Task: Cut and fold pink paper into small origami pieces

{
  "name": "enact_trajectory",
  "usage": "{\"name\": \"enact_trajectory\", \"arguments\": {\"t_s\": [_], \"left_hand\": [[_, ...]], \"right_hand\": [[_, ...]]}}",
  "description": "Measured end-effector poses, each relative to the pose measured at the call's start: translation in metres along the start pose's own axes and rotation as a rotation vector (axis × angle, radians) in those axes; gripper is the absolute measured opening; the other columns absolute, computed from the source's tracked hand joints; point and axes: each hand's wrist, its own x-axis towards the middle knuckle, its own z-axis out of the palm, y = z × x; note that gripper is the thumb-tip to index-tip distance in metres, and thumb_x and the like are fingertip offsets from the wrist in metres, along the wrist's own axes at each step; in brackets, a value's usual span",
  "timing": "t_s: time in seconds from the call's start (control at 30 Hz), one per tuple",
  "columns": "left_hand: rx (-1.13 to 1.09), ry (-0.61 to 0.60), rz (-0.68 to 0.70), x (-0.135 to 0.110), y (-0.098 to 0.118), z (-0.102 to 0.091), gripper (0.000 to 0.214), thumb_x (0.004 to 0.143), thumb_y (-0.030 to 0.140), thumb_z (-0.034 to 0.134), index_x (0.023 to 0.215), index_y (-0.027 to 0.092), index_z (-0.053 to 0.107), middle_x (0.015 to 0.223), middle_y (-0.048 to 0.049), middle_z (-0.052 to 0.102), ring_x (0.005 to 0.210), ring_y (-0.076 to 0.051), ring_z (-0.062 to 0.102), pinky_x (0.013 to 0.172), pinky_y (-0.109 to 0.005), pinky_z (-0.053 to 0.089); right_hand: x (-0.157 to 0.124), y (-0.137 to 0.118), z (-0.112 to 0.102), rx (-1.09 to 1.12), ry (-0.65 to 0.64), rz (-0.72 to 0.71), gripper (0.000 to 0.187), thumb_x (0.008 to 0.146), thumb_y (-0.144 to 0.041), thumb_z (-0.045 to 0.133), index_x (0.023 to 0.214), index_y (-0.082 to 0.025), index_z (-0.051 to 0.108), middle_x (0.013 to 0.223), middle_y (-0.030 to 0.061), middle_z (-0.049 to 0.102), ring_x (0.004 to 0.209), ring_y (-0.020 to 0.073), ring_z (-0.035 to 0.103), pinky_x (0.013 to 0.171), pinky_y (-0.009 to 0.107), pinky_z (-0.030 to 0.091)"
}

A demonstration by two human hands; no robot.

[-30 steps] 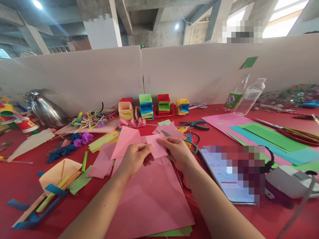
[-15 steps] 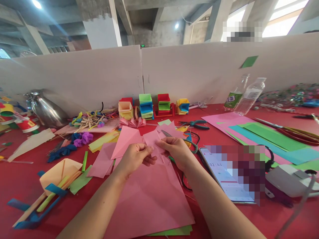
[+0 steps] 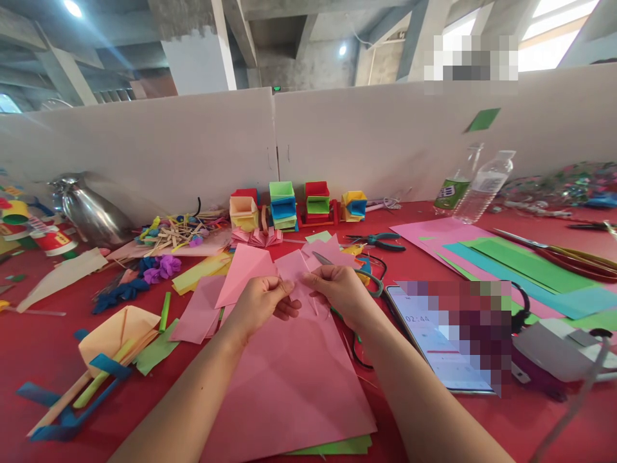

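My left hand (image 3: pixel 263 302) is closed, thumb against fingers, pinching the lower edge of a piece of pink paper (image 3: pixel 290 265). Facing it, my right hand (image 3: pixel 337 289) pinches at the same paper from the other side; its fingers partly hide the hold. Scissors (image 3: pixel 371 283) show behind my right hand, the blade at its upper left and the handle at its right; I cannot tell if they touch the hand. Below both hands lies a large pink sheet (image 3: pixel 294 386) over green paper (image 3: pixel 337 447). A folded pink piece (image 3: pixel 248 270) lies beyond my left hand.
Folded paper boxes (image 3: pixel 282 206) stand along the white partition. Pliers (image 3: pixel 378 242) lie behind my right hand. To the right are a phone (image 3: pixel 429 334), coloured sheets (image 3: pixel 535 270) and bottles (image 3: pixel 484 186). A paper-and-stick model (image 3: pixel 116 334) and a metal jug (image 3: pixel 91 209) are left.
Both hands stay in nearly the same place, still at the pink paper. My right fingers have shifted very slightly, and the paper between the hands sits a little differently.
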Motion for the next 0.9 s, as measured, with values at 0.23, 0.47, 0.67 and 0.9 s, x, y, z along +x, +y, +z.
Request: {"name": "enact_trajectory", "arguments": {"t_s": [0.23,0.47,0.67,0.9], "left_hand": [[-0.097,0.068,0.168,0.007,-0.003,-0.007,0.036,0.068,0.045,0.069,0.083,0.015,0.057,0.071,-0.0017,0.064,0.066,-0.015,0.061,0.065,-0.028,0.048],[0.134,0.057,0.253,0.011,-0.007,-0.018,0.026,0.068,0.039,0.068,0.066,0.014,0.062,0.064,0.0017,0.057,0.062,-0.011,0.048,0.058,-0.02,0.036],[0.134,0.175,0.314,0.011,-0.007,-0.016,0.025,0.07,0.039,0.065,0.061,0.015,0.061,0.06,0.0028,0.054,0.06,-0.011,0.045,0.056,-0.021,0.034],[-0.073,0.223,0.275,0.01,-0.004,-0.01,0.018,0.066,0.033,0.067,0.06,0.016,0.062,0.058,0.0027,0.055,0.06,-0.011,0.047,0.058,-0.02,0.037]], "right_hand": [[-0.004,-0.004,-0.001,-0.136,-0.102,-0.047,0.034,0.064,-0.044,0.068,0.05,-0.016,0.054,0.044,-0.0033,0.048,0.037,0.0059,0.038,0.037,0.02,0.026],[-0.006,0.0,0.005,-0.317,-0.261,-0.113,0.029,0.069,-0.038,0.063,0.052,-0.017,0.054,0.048,-0.0035,0.049,0.043,0.0073,0.038,0.044,0.023,0.028],[-0.005,0.006,0.013,-0.282,-0.187,-0.292,0.035,0.08,-0.038,0.048,0.053,-0.018,0.045,0.053,-0.0042,0.038,0.05,0.0086,0.032,0.048,0.024,0.025],[-0.006,-0.001,0.015,-0.264,-0.168,-0.352,0.026,0.078,-0.031,0.048,0.057,-0.018,0.049,0.057,-0.0023,0.045,0.055,0.0102,0.04,0.052,0.023,0.03]]}}
